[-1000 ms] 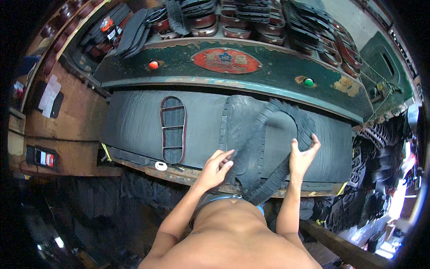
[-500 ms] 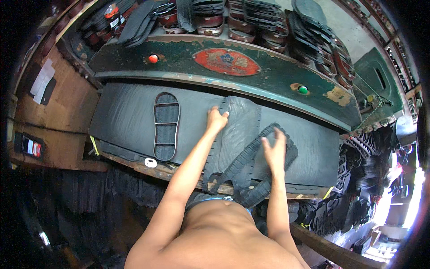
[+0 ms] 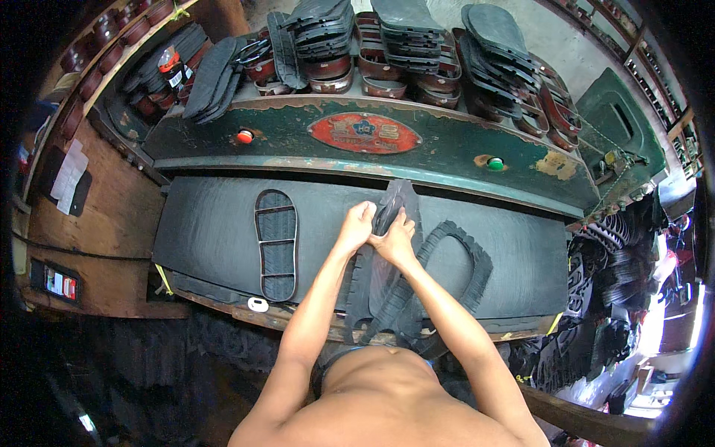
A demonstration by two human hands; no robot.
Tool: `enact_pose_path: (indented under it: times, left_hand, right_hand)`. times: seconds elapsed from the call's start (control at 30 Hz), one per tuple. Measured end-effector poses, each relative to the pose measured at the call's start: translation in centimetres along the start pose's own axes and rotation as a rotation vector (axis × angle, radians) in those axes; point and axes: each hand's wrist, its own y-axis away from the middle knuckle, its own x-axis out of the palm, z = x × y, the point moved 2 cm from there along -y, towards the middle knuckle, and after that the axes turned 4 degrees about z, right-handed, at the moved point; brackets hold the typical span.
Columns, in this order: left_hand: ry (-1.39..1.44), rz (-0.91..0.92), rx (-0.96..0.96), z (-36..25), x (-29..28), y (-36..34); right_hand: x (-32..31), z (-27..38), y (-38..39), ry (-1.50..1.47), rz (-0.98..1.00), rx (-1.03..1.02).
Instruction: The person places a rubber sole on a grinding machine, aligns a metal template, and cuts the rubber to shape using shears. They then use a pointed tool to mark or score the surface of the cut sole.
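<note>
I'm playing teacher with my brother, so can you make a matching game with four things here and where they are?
1. folded black sheet
2. sole-shaped frame
3. green button
4. small white object

A. on the green panel, right of the red badge
B. at the black board's near edge
C. gripped by left hand and right hand
D. on the black board, left of both hands

Pairs: 1-C; 2-D; 3-A; 4-B

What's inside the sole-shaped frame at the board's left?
Dark, ribbed-looking material shows between the crossbars of the sole-shaped frame. Whatever lies beneath that material is covered and can't be seen.
</note>
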Motion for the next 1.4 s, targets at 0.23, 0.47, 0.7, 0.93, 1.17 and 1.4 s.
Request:
enact_pose_path:
  times: [0.23, 0.47, 0.7, 0.93, 1.17, 1.4]
  left_hand:
    - [0.281, 0.045, -0.073, -0.3, -1.4, 2.0]
    - [0.230, 0.068, -0.072, -1.3, -1.3, 2.2]
    - [0.161, 0.001, -0.152, -2.1, -1.2, 2.3]
    - [-0.512, -0.059, 0.146, -8.4, -2.7, 5.7]
    - [-0.495, 0.100, 0.277, -9.4, -4.5, 7.5]
    - [-0.561, 0.003, 0.224, -7.2, -3.9, 6.4]
  right_hand:
    - [-0.8, -0.5, 3.3, -0.404, -0.188, -0.201]
    - [-1.4, -1.7, 1.9, -0.689, 0.078, -0.182]
    - [-1.9, -0.7, 2.0, -0.480, 0.053, -0.374]
    - [-5.0, 2.9, 5.4, 0.105, 0.015, -0.530]
    - [-7.6, 1.7, 7.0, 0.247, 0.028, -0.819]
    - [-5.1, 3.2, 4.8, 0.295, 0.007, -0.669]
